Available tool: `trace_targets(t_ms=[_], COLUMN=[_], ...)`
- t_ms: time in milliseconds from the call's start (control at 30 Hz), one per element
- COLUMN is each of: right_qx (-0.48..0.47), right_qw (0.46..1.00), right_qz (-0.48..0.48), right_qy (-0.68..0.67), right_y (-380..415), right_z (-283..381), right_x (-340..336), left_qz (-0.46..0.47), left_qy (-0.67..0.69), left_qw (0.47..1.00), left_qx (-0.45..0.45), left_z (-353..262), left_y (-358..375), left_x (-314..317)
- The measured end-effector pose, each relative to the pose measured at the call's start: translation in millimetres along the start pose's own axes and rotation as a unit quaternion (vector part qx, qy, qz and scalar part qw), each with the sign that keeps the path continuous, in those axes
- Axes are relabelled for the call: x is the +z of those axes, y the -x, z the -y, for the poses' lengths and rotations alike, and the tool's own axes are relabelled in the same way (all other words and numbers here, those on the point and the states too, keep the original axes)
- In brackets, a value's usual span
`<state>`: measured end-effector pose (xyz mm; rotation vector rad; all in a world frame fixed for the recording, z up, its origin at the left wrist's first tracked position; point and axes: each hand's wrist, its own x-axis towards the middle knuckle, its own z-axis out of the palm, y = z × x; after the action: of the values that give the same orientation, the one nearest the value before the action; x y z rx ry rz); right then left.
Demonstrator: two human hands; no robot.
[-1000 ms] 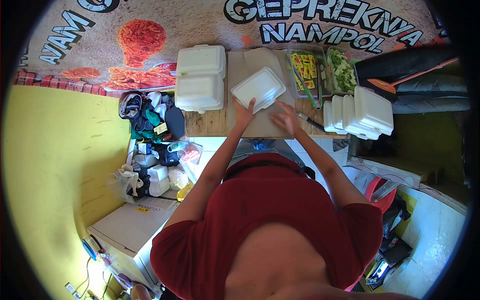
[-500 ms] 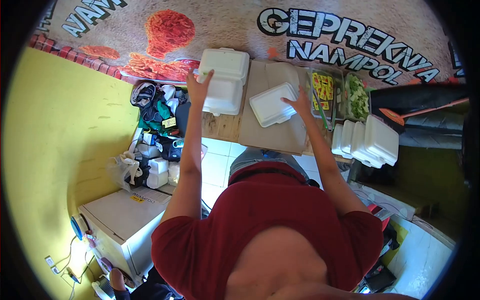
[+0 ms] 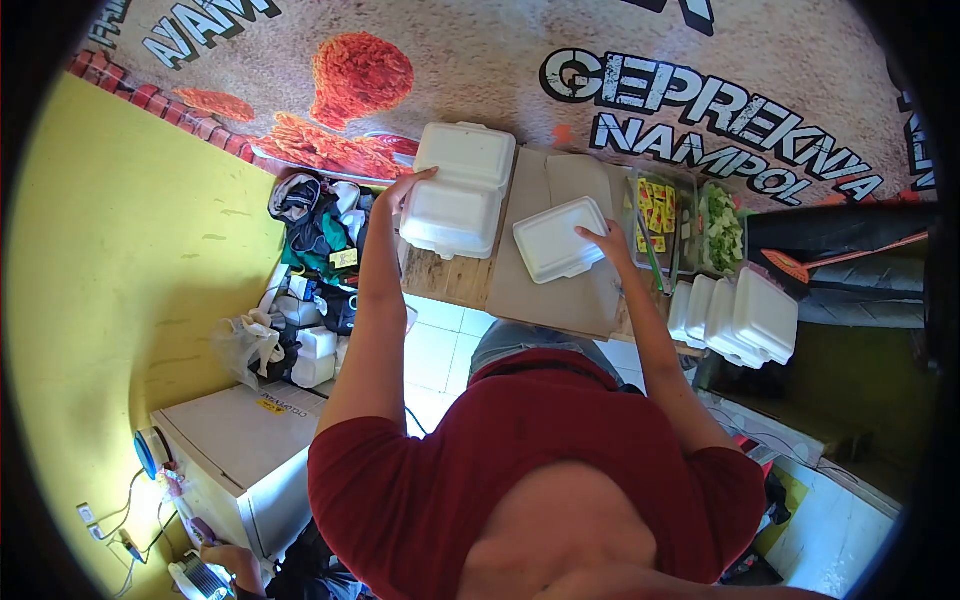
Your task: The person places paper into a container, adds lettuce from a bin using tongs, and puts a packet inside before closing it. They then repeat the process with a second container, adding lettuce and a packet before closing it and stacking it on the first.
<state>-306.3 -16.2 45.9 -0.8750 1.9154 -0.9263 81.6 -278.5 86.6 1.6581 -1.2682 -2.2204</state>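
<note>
Head view: left hand [image 3: 398, 190] grips smooth white foam boxes [image 3: 455, 190]; right hand [image 3: 605, 243] rests spread on 1 rectangular foam box [image 3: 558, 238] beside them, contents hidden.

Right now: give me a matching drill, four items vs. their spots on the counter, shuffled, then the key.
Column one:
1. left hand
2. right hand
3. greens tub
4. row of foam boxes

Column two:
A. standing on edge at the counter's right end
B. on the right edge of the single foam box lying on brown paper
C. far right, beside the sachet tub
D. at the left side of the foam box stack

Pairs: 1-D, 2-B, 3-C, 4-A
</note>
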Motion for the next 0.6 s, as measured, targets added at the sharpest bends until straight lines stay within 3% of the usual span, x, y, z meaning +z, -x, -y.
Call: trace_targets(t_ms=[233, 367, 500, 600], right_qx=[-0.013, -0.020, -0.022, -0.017], right_qw=[1.000, 1.000, 1.000, 1.000], right_qz=[-0.015, -0.005, -0.006, -0.004], right_qy=[-0.003, -0.011, -0.008, 0.005], right_y=[-4, 2, 0, -2], right_z=[-10, -2, -4, -1], right_x=[3, 1, 0, -1], left_qz=[-0.047, -0.018, -0.082, -0.082], left_qy=[-0.020, 0.064, 0.124, 0.196], left_qw=[0.998, 0.997, 0.989, 0.977], left_qx=[-0.024, -0.035, -0.009, 0.021], left_z=[54, 95, 109, 140], left_y=[24, 46, 86, 72], left_x=[-15, -21, -5, -16])
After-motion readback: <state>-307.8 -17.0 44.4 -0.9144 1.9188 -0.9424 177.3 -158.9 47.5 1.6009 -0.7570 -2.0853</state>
